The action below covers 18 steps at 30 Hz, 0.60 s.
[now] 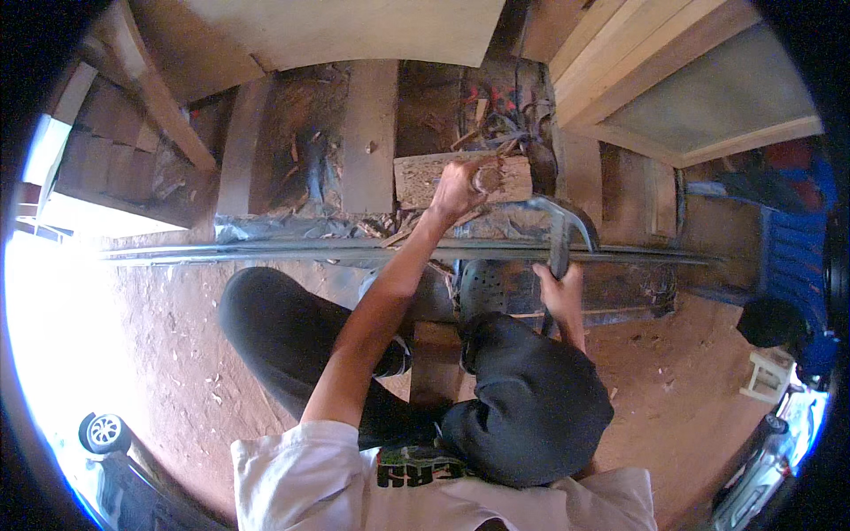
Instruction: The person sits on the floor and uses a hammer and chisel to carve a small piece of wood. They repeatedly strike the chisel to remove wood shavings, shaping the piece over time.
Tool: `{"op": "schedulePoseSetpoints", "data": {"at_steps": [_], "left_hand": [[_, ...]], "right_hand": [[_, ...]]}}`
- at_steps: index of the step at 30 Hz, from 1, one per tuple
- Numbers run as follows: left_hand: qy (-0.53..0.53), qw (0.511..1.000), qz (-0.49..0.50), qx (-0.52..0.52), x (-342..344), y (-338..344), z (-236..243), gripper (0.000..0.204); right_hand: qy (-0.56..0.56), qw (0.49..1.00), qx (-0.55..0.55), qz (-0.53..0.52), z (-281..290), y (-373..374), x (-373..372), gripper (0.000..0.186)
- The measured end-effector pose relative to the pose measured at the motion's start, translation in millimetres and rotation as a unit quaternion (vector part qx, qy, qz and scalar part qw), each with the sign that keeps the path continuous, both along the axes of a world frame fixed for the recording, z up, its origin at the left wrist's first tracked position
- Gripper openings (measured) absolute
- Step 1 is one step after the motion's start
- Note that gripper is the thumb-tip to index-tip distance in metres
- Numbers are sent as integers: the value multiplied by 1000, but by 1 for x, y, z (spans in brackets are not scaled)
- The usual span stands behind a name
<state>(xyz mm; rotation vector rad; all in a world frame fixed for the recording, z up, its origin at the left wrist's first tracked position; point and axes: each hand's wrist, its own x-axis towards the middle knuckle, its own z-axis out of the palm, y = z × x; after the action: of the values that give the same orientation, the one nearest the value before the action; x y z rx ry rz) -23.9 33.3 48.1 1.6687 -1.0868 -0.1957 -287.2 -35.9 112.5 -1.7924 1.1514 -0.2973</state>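
My left hand (454, 189) is closed on a short round piece (486, 180), seen end-on and too small to identify surely, over a rough wooden block (416, 179) in the upper middle. My right hand (560, 296) grips the shaft of a hammer (575, 228) with a dark curved head, right of the block and a little below it. A thin strip or edge beside the hammer head is hard to make out. Long metal rails (328, 252) run across below the block, and my foot in a holed clog (482, 283) is just under them.
Planks (367, 133) lie crosswise with debris between them. Board panels (345, 26) and a framed panel (708, 133) stand beyond. At right are blue plastic items (788, 257) and a small white stool (761, 376). Parked vehicles (106, 434) show at the lower edges.
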Motion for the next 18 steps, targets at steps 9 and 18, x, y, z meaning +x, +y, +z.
{"op": "schedulePoseSetpoints", "data": {"at_steps": [9, 18], "left_hand": [[-1, 998, -53, 39, -10, -7, -3, 43], [-76, 989, -99, 81, -20, -8, -15, 37]], "right_hand": [[117, 988, 92, -26, -28, 26, -86, 35], [21, 978, 195, -69, -30, 34, -99, 50]]}}
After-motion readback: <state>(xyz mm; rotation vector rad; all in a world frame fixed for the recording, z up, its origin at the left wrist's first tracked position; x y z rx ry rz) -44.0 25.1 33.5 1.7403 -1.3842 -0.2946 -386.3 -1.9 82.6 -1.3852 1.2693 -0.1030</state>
